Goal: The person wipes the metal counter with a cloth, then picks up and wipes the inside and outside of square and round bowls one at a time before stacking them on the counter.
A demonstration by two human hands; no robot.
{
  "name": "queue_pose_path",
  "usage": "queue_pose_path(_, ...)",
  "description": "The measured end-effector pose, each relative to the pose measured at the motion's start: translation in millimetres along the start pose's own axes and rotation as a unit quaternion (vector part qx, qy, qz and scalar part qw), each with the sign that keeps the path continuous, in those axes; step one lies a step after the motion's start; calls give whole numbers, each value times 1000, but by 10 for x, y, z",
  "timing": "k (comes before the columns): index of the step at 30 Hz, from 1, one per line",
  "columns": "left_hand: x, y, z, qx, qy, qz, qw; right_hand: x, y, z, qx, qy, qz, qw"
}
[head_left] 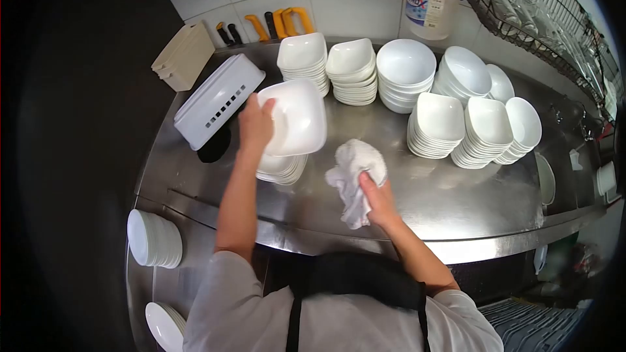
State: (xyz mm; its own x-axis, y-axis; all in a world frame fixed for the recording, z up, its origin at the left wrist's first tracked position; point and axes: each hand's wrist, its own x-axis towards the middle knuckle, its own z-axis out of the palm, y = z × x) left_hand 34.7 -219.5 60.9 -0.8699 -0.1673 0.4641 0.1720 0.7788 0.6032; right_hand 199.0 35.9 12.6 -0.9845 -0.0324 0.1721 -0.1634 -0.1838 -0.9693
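Observation:
My left hand (256,124) grips the left edge of a white square bowl (298,117), thumb on its inside. The bowl is tilted and held above a short stack of white dishes (282,168), which it partly hides. To the right, my right hand (378,199) is closed on a crumpled white cloth (355,173) over the steel counter (313,205). Behind the held bowl stands a stack of square bowls (303,52), with another stack (352,62) beside it.
Round bowls (406,63) and more square bowl stacks (439,117) stand at the right. At the left are a white basket (218,101), a beige container (184,55) and plate stacks (154,239). A wire rack (541,32) hangs upper right.

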Motion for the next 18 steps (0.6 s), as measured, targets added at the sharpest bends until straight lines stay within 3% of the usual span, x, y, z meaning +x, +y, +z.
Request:
queue_pose_path(4,122,-817,-205,154,-111,-16,982,-11,136,-136,168,81,79,979)
queue_pose_path(6,127,-999,-230,227,-164,7,960,-1,163,-97,164,77,87,980)
queue_pose_path(10,85,-927,-186,222,-210,-20,952,32,312,93,163,56,109,979)
queue_pose_path(13,91,-1048,-155,17,-236,-97,967,98,372,225,159,33,121,979)
queue_pose_path(14,85,-1313,-26,-108,-267,-101,952,130,415,273,177,34,139,974)
queue_pose_path(15,64,-1392,-1,-254,-294,-201,899,176,474,322,197,36,156,967)
queue_pose_path(17,31,-1549,24,-513,-319,-376,703,302,614,469,197,46,189,961)
queue_pose_path(18,10,-1604,53,-529,-309,-384,691,395,696,569,179,53,206,961)
